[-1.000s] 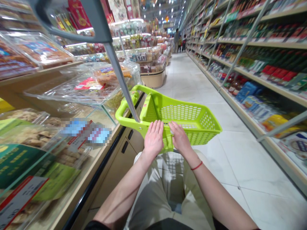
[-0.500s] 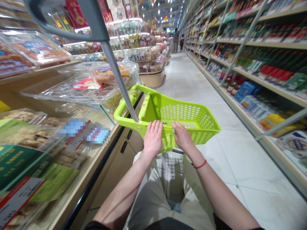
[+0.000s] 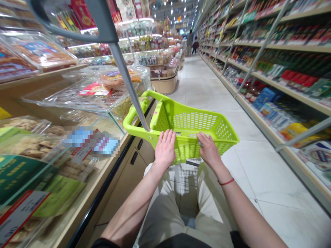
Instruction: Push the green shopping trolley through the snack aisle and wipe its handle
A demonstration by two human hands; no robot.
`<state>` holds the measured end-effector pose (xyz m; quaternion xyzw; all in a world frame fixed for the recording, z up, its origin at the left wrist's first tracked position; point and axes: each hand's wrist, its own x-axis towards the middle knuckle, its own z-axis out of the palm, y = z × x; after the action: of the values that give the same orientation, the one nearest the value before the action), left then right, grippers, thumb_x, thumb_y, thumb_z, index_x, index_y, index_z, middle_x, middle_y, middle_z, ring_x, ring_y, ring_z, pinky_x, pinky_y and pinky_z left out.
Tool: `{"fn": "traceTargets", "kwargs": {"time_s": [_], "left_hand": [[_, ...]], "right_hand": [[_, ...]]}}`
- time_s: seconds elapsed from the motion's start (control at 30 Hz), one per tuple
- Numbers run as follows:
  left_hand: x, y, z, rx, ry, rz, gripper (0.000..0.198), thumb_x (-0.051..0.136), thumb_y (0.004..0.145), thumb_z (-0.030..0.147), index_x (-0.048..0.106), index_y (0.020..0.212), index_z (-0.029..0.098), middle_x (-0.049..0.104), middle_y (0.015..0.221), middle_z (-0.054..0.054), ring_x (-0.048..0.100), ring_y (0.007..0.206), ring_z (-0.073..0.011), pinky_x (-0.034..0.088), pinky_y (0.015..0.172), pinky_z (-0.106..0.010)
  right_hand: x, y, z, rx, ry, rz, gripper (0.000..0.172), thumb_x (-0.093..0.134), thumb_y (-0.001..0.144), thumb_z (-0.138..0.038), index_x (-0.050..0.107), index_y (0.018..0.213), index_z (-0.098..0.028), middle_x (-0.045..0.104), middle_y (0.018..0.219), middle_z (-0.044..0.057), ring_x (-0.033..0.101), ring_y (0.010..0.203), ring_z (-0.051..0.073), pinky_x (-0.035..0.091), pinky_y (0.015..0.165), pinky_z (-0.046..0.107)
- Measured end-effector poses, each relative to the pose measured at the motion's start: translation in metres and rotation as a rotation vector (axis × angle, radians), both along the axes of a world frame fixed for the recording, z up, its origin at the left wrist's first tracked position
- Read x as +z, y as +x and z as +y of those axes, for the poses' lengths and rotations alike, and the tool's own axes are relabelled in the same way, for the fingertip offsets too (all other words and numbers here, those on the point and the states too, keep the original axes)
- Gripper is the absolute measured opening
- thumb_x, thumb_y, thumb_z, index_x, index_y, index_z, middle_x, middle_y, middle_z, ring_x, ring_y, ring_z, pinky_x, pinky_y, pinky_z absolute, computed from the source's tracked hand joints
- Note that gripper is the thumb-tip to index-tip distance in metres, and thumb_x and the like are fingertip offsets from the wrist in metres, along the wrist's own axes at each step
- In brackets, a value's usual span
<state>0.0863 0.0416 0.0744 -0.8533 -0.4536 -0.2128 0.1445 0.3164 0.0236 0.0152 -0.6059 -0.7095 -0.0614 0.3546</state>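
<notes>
Lime-green basket under left hand, right hand

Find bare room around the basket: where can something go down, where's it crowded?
The green basket is bare inside, beyond the left hand and right hand. Floor tiles lie open between it and the shelves. Crowded: those shelves and the glass counter on the left.

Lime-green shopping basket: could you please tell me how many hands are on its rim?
2. The left hand lies over the near rim of the basket, left of centre; the right hand, wearing a red wrist cord, lies further right along it.
</notes>
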Motion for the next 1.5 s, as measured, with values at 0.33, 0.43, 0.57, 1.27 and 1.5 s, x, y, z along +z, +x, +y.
{"fn": "traceTargets", "kwargs": {"time_s": [0.33,0.43,0.57,1.27,1.5], "left_hand": [[0.000,0.001,0.000,0.004,0.026,0.007,0.068,0.048,0.075,0.009,0.045,0.143,0.004,0.047,0.151,-0.015,0.038,0.144,-0.0283,0.021,0.125,-0.048],[0.001,0.001,0.000,0.006,0.018,0.008,0.068,0.048,0.075,0.010,0.044,0.143,0.005,0.047,0.151,-0.014,0.038,0.144,-0.0280,0.021,0.125,-0.048],[0.001,0.001,0.000,0.002,0.007,-0.007,0.070,0.048,0.074,0.008,0.044,0.144,0.006,0.047,0.151,-0.015,0.036,0.146,-0.0268,0.021,0.125,-0.048],[-0.002,0.001,-0.001,0.018,0.031,-0.016,0.067,0.048,0.076,0.010,0.046,0.142,0.005,0.048,0.150,-0.014,0.039,0.144,-0.0278,0.020,0.126,-0.047],[-0.002,0.001,-0.001,0.016,0.034,-0.039,0.068,0.049,0.074,0.009,0.046,0.142,0.005,0.049,0.150,-0.014,0.039,0.144,-0.0273,0.019,0.126,-0.048]], "right_hand": [[0.025,-0.052,0.021,0.138,-0.049,0.023,0.070,0.042,0.069,0.002,0.053,0.138,-0.009,0.055,0.143,0.019,0.046,0.138,0.026,0.033,0.118,0.054],[0.027,-0.060,0.020,0.201,-0.031,-0.001,0.072,0.041,0.071,0.003,0.048,0.141,-0.008,0.051,0.147,0.019,0.042,0.142,0.025,0.029,0.120,0.054],[0.014,-0.040,0.011,0.153,-0.012,0.012,0.075,0.040,0.070,0.004,0.047,0.143,-0.012,0.051,0.147,0.016,0.039,0.144,0.024,0.028,0.120,0.054],[0.020,-0.062,0.013,0.175,-0.028,0.028,0.075,0.039,0.071,0.003,0.046,0.144,-0.009,0.048,0.150,0.017,0.037,0.145,0.024,0.026,0.121,0.053],[0.001,-0.007,-0.006,-0.053,-0.015,0.028,0.076,0.042,0.068,0.003,0.050,0.142,-0.012,0.052,0.146,0.017,0.045,0.139,0.028,0.031,0.118,0.058]]}}
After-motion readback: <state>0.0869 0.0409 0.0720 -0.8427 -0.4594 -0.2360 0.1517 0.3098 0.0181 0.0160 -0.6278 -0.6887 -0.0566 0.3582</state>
